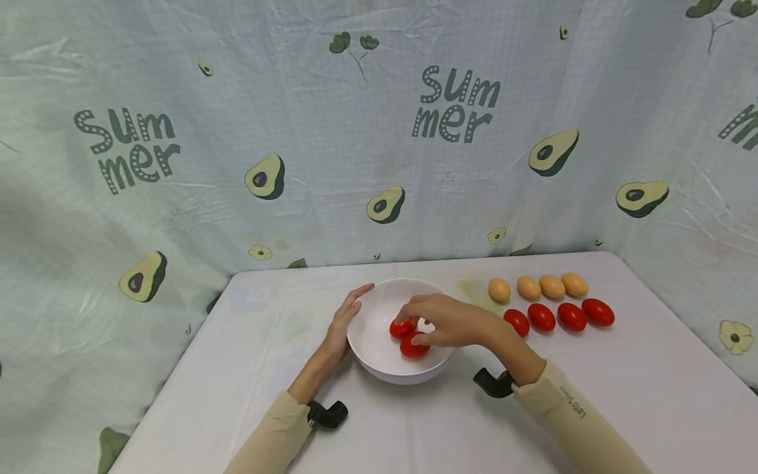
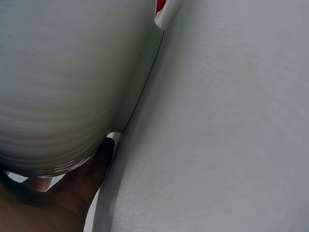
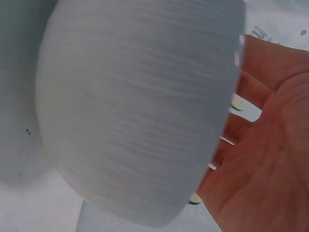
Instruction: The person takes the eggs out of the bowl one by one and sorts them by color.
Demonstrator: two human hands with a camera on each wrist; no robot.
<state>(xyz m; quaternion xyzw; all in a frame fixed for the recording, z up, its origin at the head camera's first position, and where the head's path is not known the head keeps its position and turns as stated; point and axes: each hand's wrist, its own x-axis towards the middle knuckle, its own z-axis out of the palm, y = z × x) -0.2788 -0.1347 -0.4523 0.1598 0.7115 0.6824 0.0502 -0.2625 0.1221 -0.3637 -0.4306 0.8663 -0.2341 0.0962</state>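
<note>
A white bowl [image 1: 379, 303] stands near the middle of the table, with two glossy red egg-shaped things [image 1: 414, 347] inside. Against the bowl's left outer side rests my left hand [image 1: 339, 332], fingers fairly straight along the wall and rim. In the left wrist view, that hand [image 2: 72, 203] touches the bowl's underside curve. My right hand [image 1: 453, 320] reaches over the right rim with bent fingers. Its fingertips and thumb are at the two red pieces; whether they pinch one cannot be told. The right wrist view shows the palm, with the fingertips hidden behind the bowl [image 3: 140, 106].
To the right of the bowl, several red egg-shaped things [image 1: 572, 317] lie in a row. Behind them is a row of several light-brown eggs [image 1: 552, 287]. A printed cloth [image 1: 331, 131] hangs behind the white table [image 1: 254, 368]. A black camera mount sits at each wrist.
</note>
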